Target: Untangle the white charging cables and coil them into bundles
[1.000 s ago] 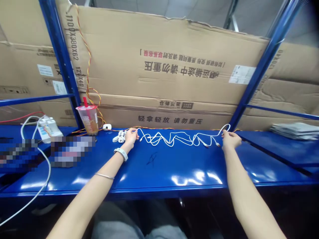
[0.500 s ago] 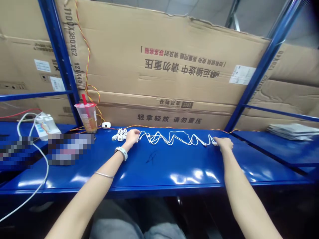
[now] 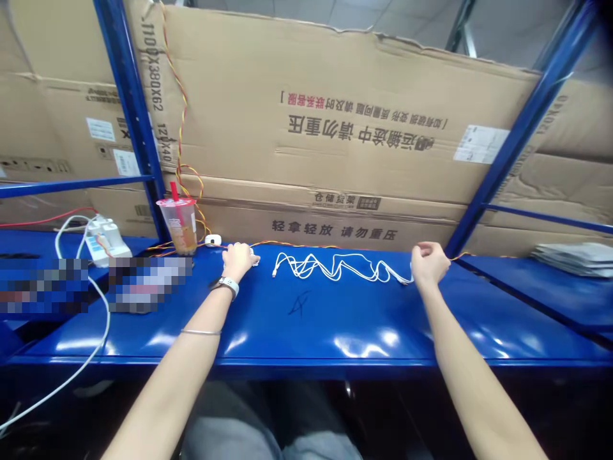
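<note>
Left to right: power strip (image 3: pixel 108 244), by the cup with red straw (image 3: pixel 176 223), both set back against the cartons. Left hand (image 3: pixel 238 262) closed over a small white item (image 3: pixel 255 259), probably pinning it; its identity is hidden. White cable (image 3: pixel 335 269) lies in loose loops on the blue bench (image 3: pixel 306 332), spread between both hands. Right hand (image 3: pixel 430 264) clenched beside the cable's right end; any grip on it cannot be told. Open room lies before the front edge (image 3: pixel 306 361). Stack of gray packets (image 3: pixel 569 259), far right.
</note>
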Demonstrator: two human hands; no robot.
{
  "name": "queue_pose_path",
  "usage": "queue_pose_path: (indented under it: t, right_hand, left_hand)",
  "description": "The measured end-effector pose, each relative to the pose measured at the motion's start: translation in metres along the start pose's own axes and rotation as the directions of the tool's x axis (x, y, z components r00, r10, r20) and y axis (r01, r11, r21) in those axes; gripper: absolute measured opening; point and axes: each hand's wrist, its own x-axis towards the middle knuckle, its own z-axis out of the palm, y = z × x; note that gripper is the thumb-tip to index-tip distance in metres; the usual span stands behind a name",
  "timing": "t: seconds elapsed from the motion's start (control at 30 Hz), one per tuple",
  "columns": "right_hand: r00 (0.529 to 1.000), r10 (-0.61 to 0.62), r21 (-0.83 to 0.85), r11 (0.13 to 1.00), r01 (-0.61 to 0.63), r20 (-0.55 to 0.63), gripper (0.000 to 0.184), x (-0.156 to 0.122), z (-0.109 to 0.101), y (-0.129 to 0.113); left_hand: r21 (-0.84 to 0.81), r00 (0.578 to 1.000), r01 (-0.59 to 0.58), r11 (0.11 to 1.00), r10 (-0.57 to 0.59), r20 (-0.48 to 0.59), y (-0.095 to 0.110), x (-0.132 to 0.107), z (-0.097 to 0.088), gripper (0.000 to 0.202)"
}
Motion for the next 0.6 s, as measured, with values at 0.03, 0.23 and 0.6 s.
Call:
queue_pose_path:
  t: [0.03, 0.23, 0.6]
  right_hand:
    - [0.999, -0.044, 0.026, 0.999, 0.044, -0.009, 0.024, -0.003, 0.001, -0.006]
    - [0.959, -0.280, 0.226, 0.937, 0.264, 0.037, 0.022, -0.037, 0.004, -0.057]
    - [0.711, -0.342, 0.579, 0.807, -0.112, 0.614, 0.016, -0.106, 0.041, -0.150]
  left_hand:
    - [0.027, 1.000, -0.010, 1.000, 0.009, 0.013, 0.001, 0.000, 0.002, 0.024]
    - [-0.027, 1.000, 0.000, 1.000, 0.000, 0.007, -0.003, 0.004, 0.013, 0.019]
    - [-0.215, 0.996, -0.087, 0.973, 0.079, -0.044, -0.002, 0.011, 0.012, 0.021]
